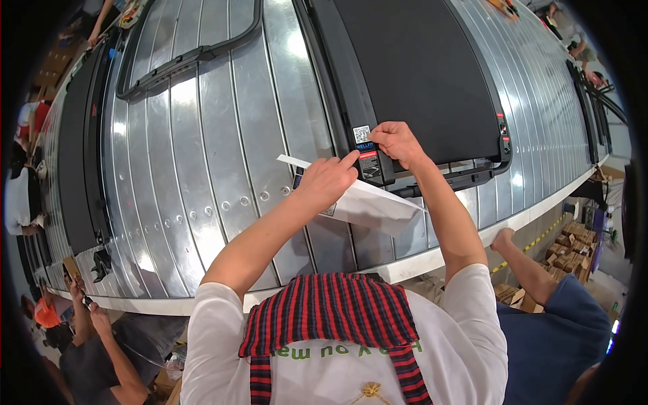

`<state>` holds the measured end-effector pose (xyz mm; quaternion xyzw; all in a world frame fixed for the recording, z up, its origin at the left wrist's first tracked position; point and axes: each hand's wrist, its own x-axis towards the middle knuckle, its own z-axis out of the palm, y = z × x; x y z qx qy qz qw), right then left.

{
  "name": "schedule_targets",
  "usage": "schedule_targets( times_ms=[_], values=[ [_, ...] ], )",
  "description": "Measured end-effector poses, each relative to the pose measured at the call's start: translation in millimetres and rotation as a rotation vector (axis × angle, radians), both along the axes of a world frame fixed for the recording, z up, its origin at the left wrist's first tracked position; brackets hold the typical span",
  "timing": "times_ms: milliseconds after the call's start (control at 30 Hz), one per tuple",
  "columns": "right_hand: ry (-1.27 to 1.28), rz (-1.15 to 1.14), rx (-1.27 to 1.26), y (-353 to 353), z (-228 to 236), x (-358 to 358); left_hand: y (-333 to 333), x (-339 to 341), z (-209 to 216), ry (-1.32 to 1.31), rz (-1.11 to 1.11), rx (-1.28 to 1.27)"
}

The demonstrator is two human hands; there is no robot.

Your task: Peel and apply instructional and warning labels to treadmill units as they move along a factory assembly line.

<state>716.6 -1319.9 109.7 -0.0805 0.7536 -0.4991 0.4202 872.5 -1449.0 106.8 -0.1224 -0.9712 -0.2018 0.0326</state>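
A black treadmill deck [418, 67] lies on the ridged metal table, its dark side rail nearest my hands. On the rail's near end sits a label [362, 135] with a square code and a blue band, above a red-and-black warning sticker [370, 166]. My right hand [399, 143] is closed in a pinch at the label's right edge. My left hand [329, 179] points its index finger at the label's lower left, the other fingers curled over a white label sheet [381, 208]. That sheet slants across the table under my left hand; its grip is partly hidden.
A black tubular frame [196, 57] lies at the far left. Beyond it on the left stands another black treadmill deck [73, 148]. A co-worker's arm [526, 266] reaches to the table edge [540, 214] on my right. Another person's hands [98, 317] work at the lower left. Cardboard boxes [570, 250] sit below.
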Motion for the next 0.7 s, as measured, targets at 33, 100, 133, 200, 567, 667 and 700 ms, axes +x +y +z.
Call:
schedule_targets(
  times_ms=[33, 100, 133, 200, 567, 667, 700],
  values=[
    [0.005, -0.005, -0.006, 0, 0, 0, 0, -2, 0, -0.020, -0.001, -0.013],
    [0.011, -0.012, -0.011, -1, 1, 1, 0, -5, 0, -0.007, -0.011, 0.022],
    [0.029, -0.012, -0.001, -1, 1, 2, 0, -7, -1, -0.008, -0.015, 0.020],
    [0.045, -0.012, 0.009, 0, 1, 2, 0, -9, -2, 0.003, -0.023, 0.054],
    [0.457, 0.051, 0.192, -3, -11, 5, 5, -15, 5, -0.115, -0.031, -0.030],
    [0.729, 0.208, 0.390, -6, -4, 11, 6, -12, 5, -0.106, -0.021, -0.031],
    [0.719, 0.217, 0.362, -8, -1, 14, 7, -12, 5, -0.073, -0.010, -0.006]
  ],
)
